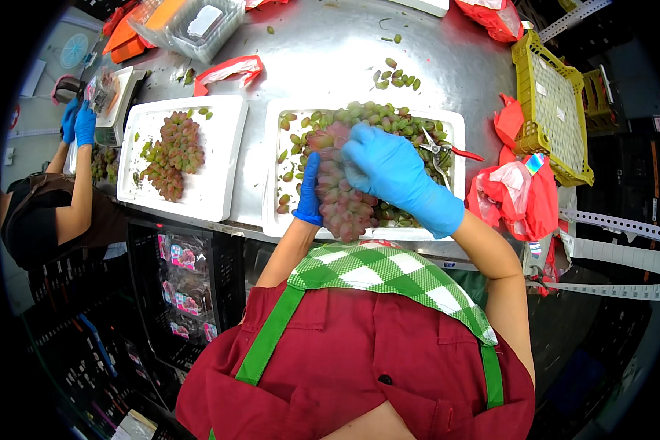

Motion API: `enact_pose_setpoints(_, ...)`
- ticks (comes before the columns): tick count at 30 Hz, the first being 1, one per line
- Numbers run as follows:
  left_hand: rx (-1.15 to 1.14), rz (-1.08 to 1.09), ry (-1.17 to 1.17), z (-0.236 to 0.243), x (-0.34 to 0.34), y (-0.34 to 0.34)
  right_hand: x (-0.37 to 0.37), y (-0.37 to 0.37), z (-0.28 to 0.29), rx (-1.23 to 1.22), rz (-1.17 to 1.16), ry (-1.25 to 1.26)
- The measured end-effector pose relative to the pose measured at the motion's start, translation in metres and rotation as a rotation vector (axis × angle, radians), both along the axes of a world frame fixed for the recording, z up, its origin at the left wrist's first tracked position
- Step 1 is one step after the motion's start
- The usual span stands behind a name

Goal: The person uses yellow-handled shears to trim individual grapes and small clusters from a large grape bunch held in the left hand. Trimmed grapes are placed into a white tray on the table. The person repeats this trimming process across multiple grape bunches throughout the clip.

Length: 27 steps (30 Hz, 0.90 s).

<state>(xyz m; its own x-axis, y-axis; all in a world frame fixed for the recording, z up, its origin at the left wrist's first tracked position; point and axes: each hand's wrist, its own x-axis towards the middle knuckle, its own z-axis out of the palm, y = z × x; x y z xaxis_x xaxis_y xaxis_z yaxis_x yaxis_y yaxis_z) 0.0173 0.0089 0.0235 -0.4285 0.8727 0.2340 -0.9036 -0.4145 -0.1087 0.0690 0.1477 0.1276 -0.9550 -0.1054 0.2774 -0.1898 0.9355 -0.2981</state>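
Observation:
A large bunch of reddish grapes (343,202) is held up over the near part of a white tray (273,139). My left hand (310,192), in a blue glove, grips it from its left side, with part of the fingers hidden behind the grapes. Against the bunch's upper right is my gloved right hand (396,169), fingers curled together; whatever is pinched in them is hidden. Loose green and reddish grapes (374,114) cover much of the tray. Pruning shears (440,149) with red handles lie on the grapes, right of my right hand, their blades apart.
Left is a second white tray (227,158) with grape bunches (180,150). Beyond it a person's gloved hands (84,123) are near a scale. Red wrapping (517,194) and a yellow crate (554,110) stand right. Clear plastic boxes (198,29) sit at the far left.

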Motion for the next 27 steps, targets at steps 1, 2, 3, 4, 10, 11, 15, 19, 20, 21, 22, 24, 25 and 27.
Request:
enact_pose_setpoints(1, 0.159, -0.032, -0.037, -0.005, -0.002, 0.002, 0.002, 0.003, 0.0, -0.121, -0.05, -0.031)
enact_pose_setpoints(2, 0.139, -0.018, -0.007, -0.012, -0.005, 0.001, 0.004, 0.005, -0.001, -0.241, -0.1, -0.063)
enact_pose_setpoints(3, 0.135, -0.01, 0.001, -0.013, -0.005, 0.003, 0.004, 0.008, 0.0, -0.235, -0.113, -0.071)
enact_pose_setpoints(4, 0.13, -0.001, 0.009, -0.012, -0.005, 0.004, 0.005, 0.01, 0.001, -0.228, -0.126, -0.08)
enact_pose_setpoints(10, -0.217, 0.052, 0.057, -0.011, -0.003, 0.0, 0.012, 0.007, -0.003, 0.023, -0.171, -0.054)
enact_pose_setpoints(11, -0.379, 0.082, 0.146, -0.007, -0.002, -0.002, 0.014, 0.008, -0.007, 0.036, -0.171, -0.063)
enact_pose_setpoints(15, -0.791, 0.113, 0.253, 0.012, 0.003, -0.004, 0.015, 0.009, -0.019, -0.104, -0.168, -0.057)
enact_pose_setpoints(19, -0.225, 0.007, 0.076, -0.008, -0.001, -0.006, 0.011, 0.008, -0.012, -0.495, -0.261, -0.244)
enact_pose_setpoints(20, -0.263, 0.029, 0.085, -0.007, 0.001, -0.004, 0.01, 0.01, -0.011, -0.701, -0.298, -0.319)
enact_pose_setpoints(21, -0.299, 0.047, 0.095, -0.004, 0.002, -0.002, 0.008, 0.013, -0.007, -0.907, -0.337, -0.392)
enact_pose_setpoints(22, -0.318, 0.081, 0.22, -0.015, -0.004, -0.001, 0.004, 0.016, 0.006, -0.95, -0.349, -0.415)
enact_pose_setpoints(24, -0.343, 0.101, 0.33, -0.037, -0.017, 0.008, 0.007, 0.025, 0.022, -1.081, -0.451, -0.242)
enact_pose_setpoints(25, -0.354, 0.103, 0.314, -0.039, -0.019, 0.01, 0.009, 0.033, 0.011, -1.058, -0.479, -0.097)
enact_pose_setpoints(27, -0.386, 0.103, 0.307, -0.04, -0.02, 0.008, 0.023, 0.05, -0.009, -0.643, -0.485, -0.182)
